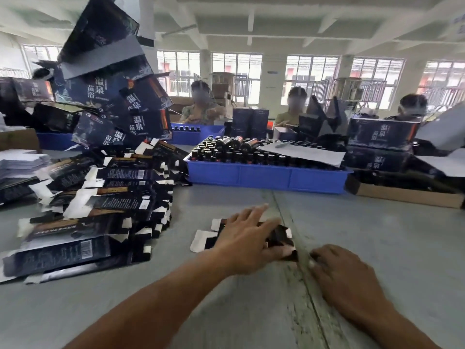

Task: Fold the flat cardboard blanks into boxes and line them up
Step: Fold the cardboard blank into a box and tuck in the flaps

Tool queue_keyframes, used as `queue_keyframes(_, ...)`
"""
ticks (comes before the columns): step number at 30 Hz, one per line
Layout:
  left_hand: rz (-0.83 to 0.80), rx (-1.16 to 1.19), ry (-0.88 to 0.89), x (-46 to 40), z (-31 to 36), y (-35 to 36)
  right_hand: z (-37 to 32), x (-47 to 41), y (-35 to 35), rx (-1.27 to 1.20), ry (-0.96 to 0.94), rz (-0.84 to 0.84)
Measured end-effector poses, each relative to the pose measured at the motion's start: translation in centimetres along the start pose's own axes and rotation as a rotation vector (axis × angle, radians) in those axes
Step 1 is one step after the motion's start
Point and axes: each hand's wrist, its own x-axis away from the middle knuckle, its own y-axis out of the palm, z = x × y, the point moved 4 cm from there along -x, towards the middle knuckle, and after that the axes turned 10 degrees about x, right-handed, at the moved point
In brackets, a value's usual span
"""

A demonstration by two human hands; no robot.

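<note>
Pressing a dark blank (276, 239) flat on the desk (377, 235), left hand (247, 241) spread open, right hand (342, 275) fingers flat. Stacked boxes (113, 96) read 温泉苗浴.

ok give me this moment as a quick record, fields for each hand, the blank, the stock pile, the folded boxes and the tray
left hand: flat on the blank, fingers spread
right hand: on the table at the blank's near right corner
blank: dark, white tabs, lying flat on the grey table
flat blanks pile: fanned stack, left of the hands
folded boxes: heaped high at far left
blue tray: full of dark bottles, beyond the hands
</note>
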Motion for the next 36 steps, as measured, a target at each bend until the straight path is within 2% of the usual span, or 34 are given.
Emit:
queue_keyframes(5,-0.189,0.008,-0.265,0.9,-4.5,0.9,1.0,-0.3,0.9,-0.044,-0.011,0.0)
queue_keyframes(9,-0.187,-0.13,-0.282,0.8,-4.3,0.0,0.9,-0.3,1.0,-0.053,-0.003,-0.005)
queue_keyframes(15,0.023,-0.206,-0.156,2.8,-2.4,-2.0,1.0,-0.2,1.0,-0.062,-0.01,0.02)
queue_keyframes(18,0.241,-0.23,-0.057,5.3,-1.5,-3.7,0.7,0.0,0.3,-0.092,-0.013,0.03)
queue_keyframes(21,0.508,-0.218,0.072,7.5,-0.7,-5.2,-0.3,-0.1,-1.8,-0.345,0.032,0.043)
queue_keyframes(22,0.552,-0.181,0.076,7.8,-0.7,-5.4,-0.8,0.0,-2.7,-0.47,0.034,0.073)
queue_keyframes(24,0.572,-0.15,0.028,7.9,-0.8,-5.7,-2.0,0.1,-4.6,-0.721,0.041,0.141)
queue_keyframes(28,0.531,-0.165,-0.038,7.6,-1.2,-5.0,-4.6,0.6,-6.9,-1.157,0.052,0.065)
queue_keyframes(31,0.513,-0.247,-0.041,8.1,-1.8,-4.2,-5.9,1.1,-7.3,-1.169,0.028,0.077)
queue_keyframes(36,0.591,-0.297,0.086,8.9,-1.7,-4.0,-6.5,2.1,-6.2,-1.065,-0.023,0.096)
